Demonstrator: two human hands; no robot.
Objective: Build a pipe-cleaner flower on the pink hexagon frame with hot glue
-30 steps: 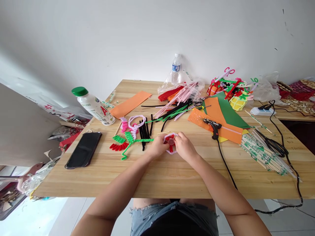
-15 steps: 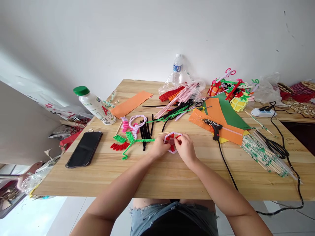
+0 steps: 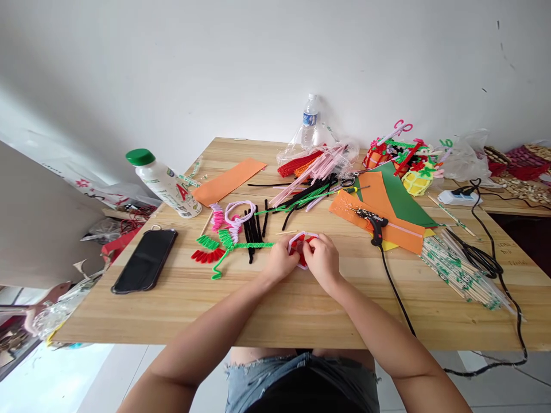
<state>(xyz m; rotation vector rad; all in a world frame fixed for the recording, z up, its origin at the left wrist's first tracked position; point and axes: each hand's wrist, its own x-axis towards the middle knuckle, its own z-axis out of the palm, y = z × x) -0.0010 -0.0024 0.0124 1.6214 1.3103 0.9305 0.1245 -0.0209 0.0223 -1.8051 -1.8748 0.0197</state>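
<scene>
Between my hands, just above the tabletop, is a small red piece with a pale lilac pipe-cleaner rim [image 3: 302, 265], partly covered by my fingers. My left hand [image 3: 281, 258] grips its left side. My right hand [image 3: 322, 256] pinches it from the right, fingertips over the red middle. To the left lie a green pipe-cleaner stem with folded leaves [image 3: 225, 243], a red zigzag pipe cleaner [image 3: 207, 256], a lilac ring [image 3: 240, 211] and short black pipe cleaners [image 3: 253, 232]. A thin wooden stick [image 3: 286, 232] rests just beyond my hands.
A hot glue gun [image 3: 377, 226] lies on orange paper at right, its cord running off the front edge. Further right are wrapped sticks [image 3: 460, 269] and black scissors [image 3: 480, 258]. A phone [image 3: 145, 261] and a white bottle [image 3: 167, 186] are at left; loose pipe cleaners [image 3: 314, 172] lie behind.
My fingers have closed in over the lilac-rimmed piece, so less of its middle shows. My left hand has shifted slightly right. The things on the table lie as before.
</scene>
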